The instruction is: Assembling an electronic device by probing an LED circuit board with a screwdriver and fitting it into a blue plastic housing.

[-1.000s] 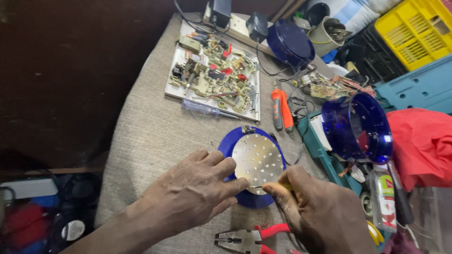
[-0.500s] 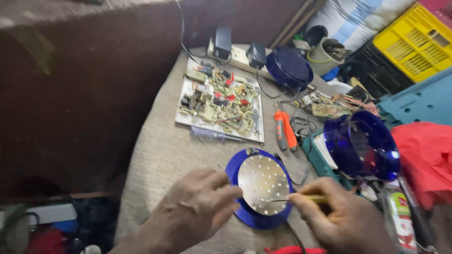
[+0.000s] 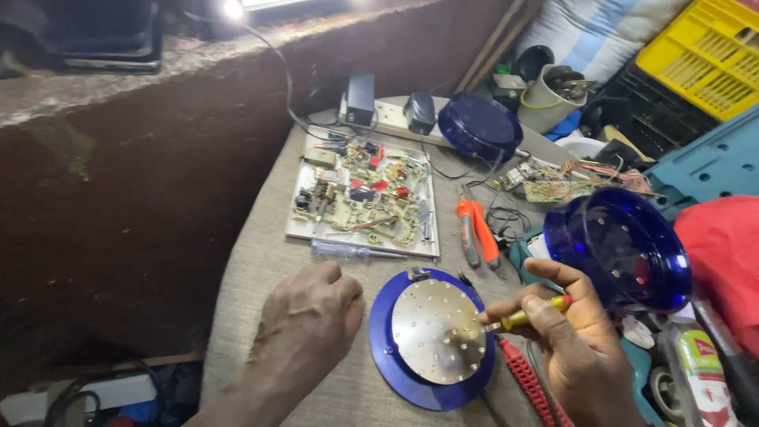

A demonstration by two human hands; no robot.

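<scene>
A lit lamp (image 3: 232,9) shines over a rough brown wall (image 3: 142,174) beside the cloth-covered table (image 3: 261,269).

Electronics repair shop: circuit board (image 3: 365,198), pliers (image 3: 477,229).
</scene>
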